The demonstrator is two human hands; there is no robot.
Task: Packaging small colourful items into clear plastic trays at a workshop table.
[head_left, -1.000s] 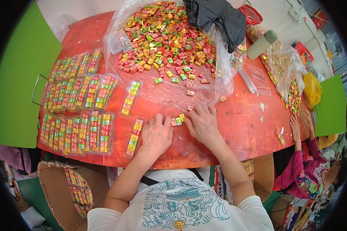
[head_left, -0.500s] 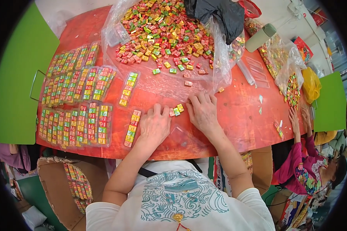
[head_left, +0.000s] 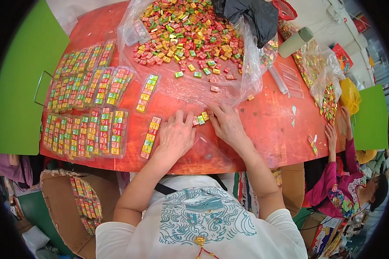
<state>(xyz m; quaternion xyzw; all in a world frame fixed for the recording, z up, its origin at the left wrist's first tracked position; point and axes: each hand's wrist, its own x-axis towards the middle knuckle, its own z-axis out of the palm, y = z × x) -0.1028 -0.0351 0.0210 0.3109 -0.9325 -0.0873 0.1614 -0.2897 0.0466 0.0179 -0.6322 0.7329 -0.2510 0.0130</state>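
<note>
Both forearms reach up from the lower edge onto the red desk [head_left: 263,129]. Left hand [head_left: 176,134] lies flat, fingers spread, holding nothing; right hand [head_left: 227,125] flat too, fingertips touching a short row of small coloured packets [head_left: 202,118] between the hands. Just left, a filled clear strip [head_left: 150,137] of packets; farther left, rows of filled strips [head_left: 86,131]. Above, a loose heap [head_left: 186,30] on clear plastic.

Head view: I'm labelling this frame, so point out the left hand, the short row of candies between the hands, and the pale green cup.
left hand [head_left: 176,134], head view, back of hand.
short row of candies [head_left: 202,118], head view, middle piece.
pale green cup [head_left: 294,42], head view, side wall.
</note>
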